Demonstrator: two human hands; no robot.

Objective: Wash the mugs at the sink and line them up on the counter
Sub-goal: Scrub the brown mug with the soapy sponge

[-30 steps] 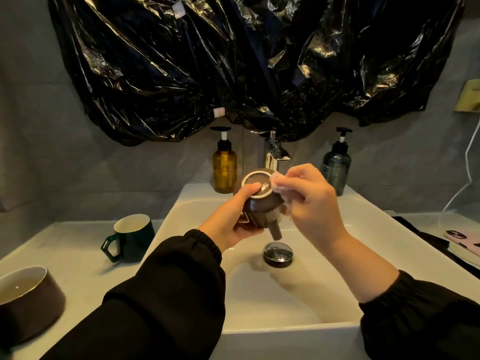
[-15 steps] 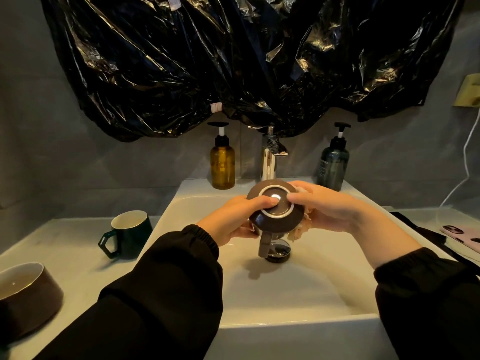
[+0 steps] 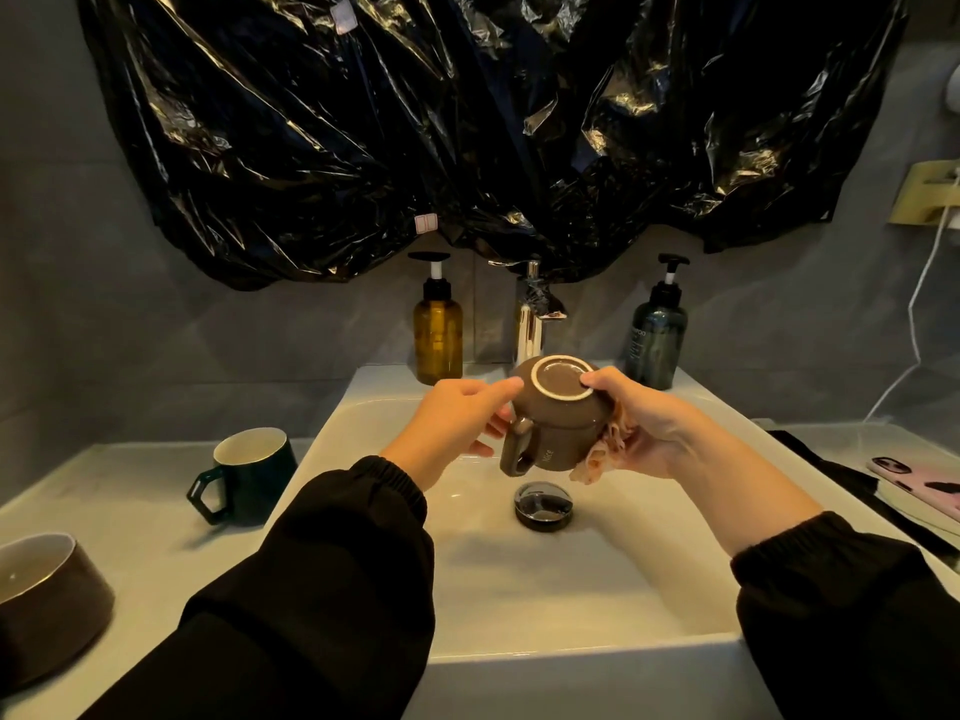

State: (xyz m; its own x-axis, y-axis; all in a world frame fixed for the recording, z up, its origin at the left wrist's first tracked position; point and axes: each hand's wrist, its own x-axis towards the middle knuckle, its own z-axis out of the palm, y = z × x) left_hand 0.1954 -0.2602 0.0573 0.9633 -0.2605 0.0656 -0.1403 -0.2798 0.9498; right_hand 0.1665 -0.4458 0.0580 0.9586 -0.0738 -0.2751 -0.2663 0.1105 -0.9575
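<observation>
The brown mug (image 3: 558,428) hangs upside down above the sink (image 3: 519,589). The left hand (image 3: 457,423) grips its left wall; the right hand (image 3: 654,428) clamps a cloth (image 3: 602,454) against its right side, thumb on the base.

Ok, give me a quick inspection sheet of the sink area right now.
Surface: white counter with a basin set in it; plug in the drain.
Job's things: brown mug held upside down over the basin; green mug upright on the counter, left of the basin.
Clutter: brown bowl at the counter's near left; phone on dark fabric at right.
Hands: left hand grips the brown mug; right hand holds a cloth against its side, thumb on the base.
Cables: white cable down the right wall.
Surroundings: tap between an amber bottle and a dark bottle; black plastic sheet on the wall above.
</observation>
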